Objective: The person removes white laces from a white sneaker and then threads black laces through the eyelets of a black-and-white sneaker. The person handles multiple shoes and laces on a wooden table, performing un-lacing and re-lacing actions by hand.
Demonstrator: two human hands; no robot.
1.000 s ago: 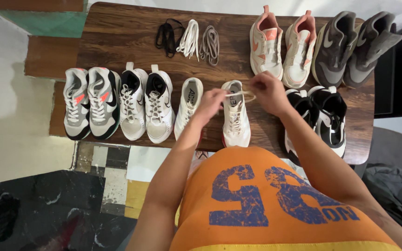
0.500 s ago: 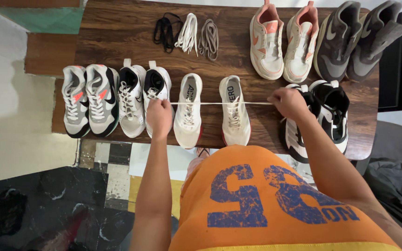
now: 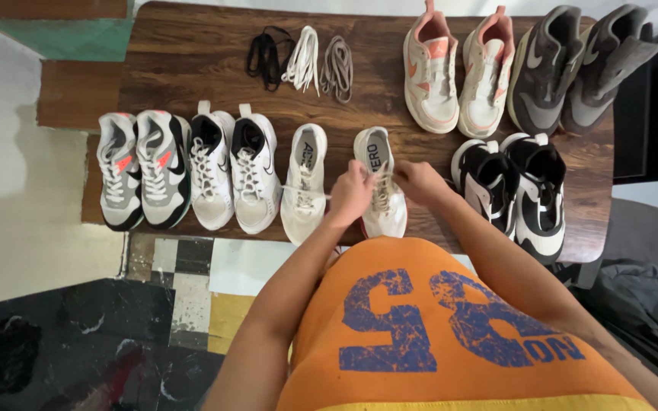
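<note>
Your hands (image 3: 352, 194) (image 3: 419, 181) hover over a dark wooden table (image 3: 192, 68). Under them lies a white shoe (image 3: 381, 183), its mate (image 3: 304, 183) just left. Further left sit two more pairs (image 3: 234, 175) (image 3: 142, 167). Right of your hands sits a black-and-white pair (image 3: 523, 190). Beyond them lie three lace bundles (image 3: 302, 61), a pink pair (image 3: 458, 68) and a grey pair (image 3: 573, 65).

A white sneaker (image 3: 381, 183) stands upright at the wooden table's (image 3: 192, 68) near edge, toe toward the person, its white lace (image 3: 306, 190) trailing leftward over the neighbouring shoe.
</note>
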